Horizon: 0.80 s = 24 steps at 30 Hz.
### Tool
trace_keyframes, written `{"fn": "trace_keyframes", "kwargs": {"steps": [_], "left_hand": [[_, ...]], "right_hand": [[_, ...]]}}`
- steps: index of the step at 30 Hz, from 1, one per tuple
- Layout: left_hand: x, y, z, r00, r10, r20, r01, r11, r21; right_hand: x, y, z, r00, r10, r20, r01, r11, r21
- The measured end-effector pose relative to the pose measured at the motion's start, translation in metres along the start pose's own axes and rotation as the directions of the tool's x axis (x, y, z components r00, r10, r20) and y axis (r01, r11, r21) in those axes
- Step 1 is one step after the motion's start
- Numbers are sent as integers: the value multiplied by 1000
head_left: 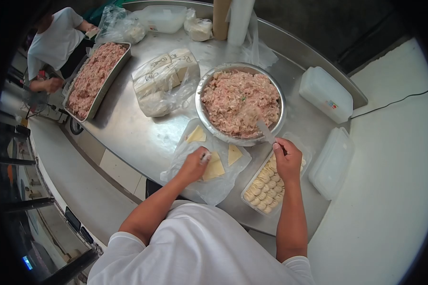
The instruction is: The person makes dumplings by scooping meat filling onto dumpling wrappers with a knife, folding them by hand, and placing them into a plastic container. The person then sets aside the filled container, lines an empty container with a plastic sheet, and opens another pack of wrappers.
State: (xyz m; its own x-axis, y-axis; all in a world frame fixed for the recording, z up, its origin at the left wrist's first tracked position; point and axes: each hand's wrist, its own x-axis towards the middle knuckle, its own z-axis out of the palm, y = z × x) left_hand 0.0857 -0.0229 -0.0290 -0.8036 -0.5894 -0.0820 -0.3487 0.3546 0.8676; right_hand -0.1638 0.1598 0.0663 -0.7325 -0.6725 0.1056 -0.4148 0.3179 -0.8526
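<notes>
My right hand [288, 156] is closed on the handle of a small spatula [265, 130], whose blade touches the minced filling at the near edge of a round metal bowl [199, 102]. Below that hand, a clear plastic box [247, 198] holds rows of folded dumplings [266, 190]. My left hand [194, 165] has its fingers drawn together over a plastic sheet [178, 159]; what they hold, if anything, is too small to name. Beside it on the sheet lie pale yellow wrappers [214, 168], with one [234, 154] to the right and another [196, 135] above.
Packaged wrappers [161, 80] lie left of the bowl. A rectangular tray [121, 69] of minced filling stands farther left, near another person [57, 40]. At right are a lidded plastic box [325, 94] and a clear container [332, 163]. Bags, a box and upright rolls [241, 21] line the back.
</notes>
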Motion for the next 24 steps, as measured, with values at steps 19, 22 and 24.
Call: {"fn": "trace_keyframes", "kwargs": {"steps": [19,22,24], "left_hand": [[3,47,-40,934,-288,211,238,63,-969],[5,61,-40,916,-312,252,232,-99,-968],[6,56,-33,912,-331,241,232,-66,-970]], "right_hand": [[-23,13,6,951,295,87,-292,955,-51],[-16,11,0,989,-129,77,149,910,-386],[-10,-3,-12,978,-181,106,210,862,-461]]}}
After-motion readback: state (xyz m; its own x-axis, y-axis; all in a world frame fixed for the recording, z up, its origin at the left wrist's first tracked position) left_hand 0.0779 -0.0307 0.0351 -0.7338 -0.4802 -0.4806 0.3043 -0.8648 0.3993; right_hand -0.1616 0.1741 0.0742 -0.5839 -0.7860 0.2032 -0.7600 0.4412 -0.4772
